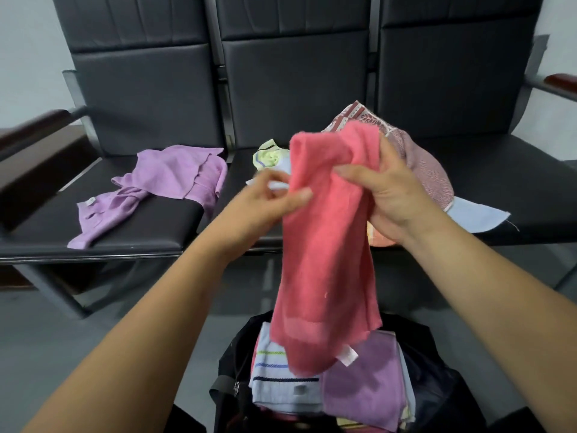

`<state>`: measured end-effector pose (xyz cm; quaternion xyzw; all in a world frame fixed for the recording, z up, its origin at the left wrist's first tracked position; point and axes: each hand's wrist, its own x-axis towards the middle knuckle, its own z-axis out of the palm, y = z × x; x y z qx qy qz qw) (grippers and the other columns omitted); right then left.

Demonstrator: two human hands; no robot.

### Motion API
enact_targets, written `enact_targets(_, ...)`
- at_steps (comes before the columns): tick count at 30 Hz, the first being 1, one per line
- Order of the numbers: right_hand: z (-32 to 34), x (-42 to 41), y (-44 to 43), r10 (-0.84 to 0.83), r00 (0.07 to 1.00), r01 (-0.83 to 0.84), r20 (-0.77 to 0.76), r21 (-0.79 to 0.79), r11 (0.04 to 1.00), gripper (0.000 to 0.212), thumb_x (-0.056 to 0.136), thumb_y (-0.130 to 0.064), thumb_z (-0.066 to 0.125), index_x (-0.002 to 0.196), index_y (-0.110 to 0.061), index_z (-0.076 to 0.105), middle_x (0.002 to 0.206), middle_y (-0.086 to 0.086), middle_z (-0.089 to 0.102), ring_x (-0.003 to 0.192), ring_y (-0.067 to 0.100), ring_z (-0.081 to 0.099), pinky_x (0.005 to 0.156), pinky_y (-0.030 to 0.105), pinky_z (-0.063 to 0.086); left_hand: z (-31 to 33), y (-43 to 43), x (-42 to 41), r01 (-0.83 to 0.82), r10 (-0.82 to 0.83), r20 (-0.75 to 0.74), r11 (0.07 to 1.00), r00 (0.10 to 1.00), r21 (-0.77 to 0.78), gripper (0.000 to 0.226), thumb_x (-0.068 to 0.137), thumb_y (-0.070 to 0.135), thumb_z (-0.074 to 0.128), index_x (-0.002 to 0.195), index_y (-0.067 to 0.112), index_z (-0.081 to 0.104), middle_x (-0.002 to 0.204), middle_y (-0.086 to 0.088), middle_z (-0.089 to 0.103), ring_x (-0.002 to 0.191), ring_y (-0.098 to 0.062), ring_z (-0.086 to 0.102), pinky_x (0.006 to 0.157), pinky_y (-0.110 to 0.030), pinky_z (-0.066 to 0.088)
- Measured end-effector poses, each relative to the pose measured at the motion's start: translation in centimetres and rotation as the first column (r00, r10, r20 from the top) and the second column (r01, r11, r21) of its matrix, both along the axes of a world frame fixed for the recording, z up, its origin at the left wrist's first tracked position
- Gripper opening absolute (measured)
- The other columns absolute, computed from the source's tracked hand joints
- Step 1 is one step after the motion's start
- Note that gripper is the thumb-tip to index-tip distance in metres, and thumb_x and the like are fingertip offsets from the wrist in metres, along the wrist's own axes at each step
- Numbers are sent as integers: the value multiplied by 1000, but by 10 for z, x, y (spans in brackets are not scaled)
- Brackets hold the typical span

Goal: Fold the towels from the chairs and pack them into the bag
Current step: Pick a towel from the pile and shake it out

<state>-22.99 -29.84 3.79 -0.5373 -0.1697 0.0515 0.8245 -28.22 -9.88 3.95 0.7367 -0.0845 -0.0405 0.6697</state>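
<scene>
The pink towel [327,245] hangs limp between both hands above the open bag [228,364]. The right hand [390,195] bunches its top; the left hand [271,198] pinches one edge. Soft and light, it looks best held by its corners to fold.

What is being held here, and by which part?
The pink towel: the right hand grips its bunched top, the left hand pinches its left edge near the top; the rest hangs free.
</scene>
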Motion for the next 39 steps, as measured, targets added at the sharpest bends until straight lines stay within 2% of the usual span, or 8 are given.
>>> enact_targets(3,5,7,-8,-25,990,35,-136,72,997,61,80,-1,74,137,-14,57,117,10,71,102,20,72,83,32,59,-16,4,-3,259,-221,-228,954,948,154,37,84,18,74,117,2,70,114,-10,75,106,-22,71,94,-31,57)
enact_targets(10,-8,11,-22,185,907,-233,-378,-85,969,27,83,-31,69,103,-12,71,94,8,75,85,22,72,80,32,60,-17,-12,0,-7,-101,-229,903,968,-430,53,86,16,65,135,-4,56,130,-24,64,117,-34,65,100,-46,54)
enact_targets(14,-22,9,-28,303,873,-384,-383,-155,910,62,82,-35,78,136,-10,62,142,20,58,123,38,59,110,52,46,-11,-9,5,-139,18,-220,824,975,-549,51,91,20,67,135,-2,57,135,-22,62,124,-33,62,104,-47,51)
enact_targets(17,-24,13,-29,314,876,-372,-367,-97,923,66,82,-23,78,143,-17,56,136,15,63,117,33,63,104,49,51,-6,-2,7,-196,69,-241,804,968,-561,47,91,25,64,130,-1,61,134,-21,62,117,-29,64,98,-43,56)
enact_targets(22,-23,16,-32,304,879,-347,-368,-56,936,68,83,-7,78,144,-19,53,123,13,69,107,30,68,99,47,55,-1,7,8,-192,83,-225,833,971,-519,37,85,27,61,116,8,67,103,-7,75,91,-19,72,76,-34,61)
enact_targets(28,-23,7,-22,176,921,-223,-348,-100,970,64,76,0,75,135,-22,62,127,17,69,100,30,73,80,42,62,-5,15,8,-126,23,-211,864,977,-488,47,90,20,64,134,5,60,116,-11,72,104,-24,71,79,-38,60)
enact_targets(34,-16,0,-19,-75,988,39,-137,-243,969,38,84,2,75,120,-11,71,116,8,68,85,13,75,71,25,59,-18,35,17,-105,89,-144,988,986,-109,35,91,1,62,125,7,62,110,-11,76,103,-28,72,80,-38,61)
enact_targets(39,-23,-2,-15,-258,964,223,-63,-335,916,30,80,-3,82,106,-18,75,111,4,72,94,20,74,77,33,62,-22,34,19,-226,238,-64,962,969,156,16,88,17,76,102,10,74,101,-11,78,102,-32,73,92,-49,59)
